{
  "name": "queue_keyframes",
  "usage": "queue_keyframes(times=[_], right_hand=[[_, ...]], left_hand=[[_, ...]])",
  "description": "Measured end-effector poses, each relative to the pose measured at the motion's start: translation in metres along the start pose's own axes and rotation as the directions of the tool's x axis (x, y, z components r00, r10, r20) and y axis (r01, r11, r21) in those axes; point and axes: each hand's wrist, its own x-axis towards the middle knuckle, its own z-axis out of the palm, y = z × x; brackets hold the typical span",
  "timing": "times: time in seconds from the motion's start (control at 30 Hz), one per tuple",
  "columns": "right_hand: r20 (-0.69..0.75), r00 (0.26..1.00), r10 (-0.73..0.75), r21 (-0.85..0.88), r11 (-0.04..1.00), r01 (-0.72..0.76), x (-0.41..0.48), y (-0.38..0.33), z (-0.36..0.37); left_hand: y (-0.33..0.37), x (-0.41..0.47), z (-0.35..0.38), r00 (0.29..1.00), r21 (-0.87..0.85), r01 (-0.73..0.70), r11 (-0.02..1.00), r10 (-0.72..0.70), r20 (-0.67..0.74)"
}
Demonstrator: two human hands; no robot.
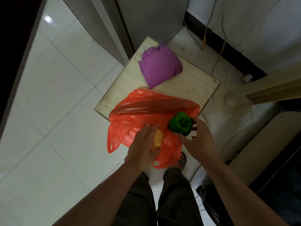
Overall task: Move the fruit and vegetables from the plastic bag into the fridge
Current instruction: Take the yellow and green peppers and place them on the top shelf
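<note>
Head view: two bare forearms enter from the bottom of the frame above dark trousers and a patterned sandal [182, 161]. The left hand [144, 148], at lower centre, has its fingers [150, 130] curled around a yellow fruit or vegetable [158, 139], over the mouth of the orange plastic bag [138, 118]. The right hand [197, 141], just right of centre, has its fingers [197, 122] spread around a green bell pepper [180, 123], gripping it above the bag's right side. The bag lies on the near end of a small pale wooden bench [123, 88], partly overhanging its near edge. A folded purple cloth [159, 66] rests on the bench's far end. The grey fridge [151, 18] stands closed at upper centre.
</note>
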Motion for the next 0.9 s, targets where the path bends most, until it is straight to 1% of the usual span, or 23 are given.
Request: queue_keyframes(times=[0.13,0.27,0.37,0.47,0.6,0.67,0.77,0.9], right_hand=[[0.027,0.999,-0.037,0.010,0.999,0.037,-0.018,-0.027,-0.015],[0.029,0.995,-0.097,-0.001,0.995,0.097,-0.046,-0.066,-0.042],[0.030,0.989,-0.142,0.014,0.990,0.142,-0.067,-0.096,-0.065],[0.064,0.979,-0.193,0.025,0.981,0.192,-0.088,-0.122,-0.089],[0.084,0.948,-0.308,0.050,0.951,0.305,-0.107,-0.147,-0.110],[0.082,0.938,-0.336,0.082,0.941,0.330,-0.115,-0.156,-0.114],[0.105,0.929,-0.354,0.076,0.935,0.347,-0.125,-0.169,-0.117],[0.160,0.924,-0.346,0.004,0.937,0.350,-0.133,-0.187,-0.123]], left_hand=[[0.012,-0.019,-0.032,0.999,-0.047,0.021,0.999,-0.023,-0.033],[0.036,-0.043,-0.073,0.991,-0.123,0.030,0.992,-0.046,-0.128],[0.057,-0.059,-0.109,0.976,-0.173,0.011,0.985,-0.049,-0.214],[0.079,-0.075,-0.143,0.952,-0.238,-0.009,0.971,-0.064,-0.298],[0.100,-0.097,-0.170,0.920,-0.294,-0.047,0.955,-0.073,-0.386],[0.108,-0.109,-0.176,0.904,-0.337,-0.079,0.938,-0.075,-0.421],[0.116,-0.129,-0.186,0.902,-0.383,-0.094,0.919,-0.085,-0.424],[0.114,-0.155,-0.207,0.912,-0.349,-0.127,0.928,-0.028,-0.409]])
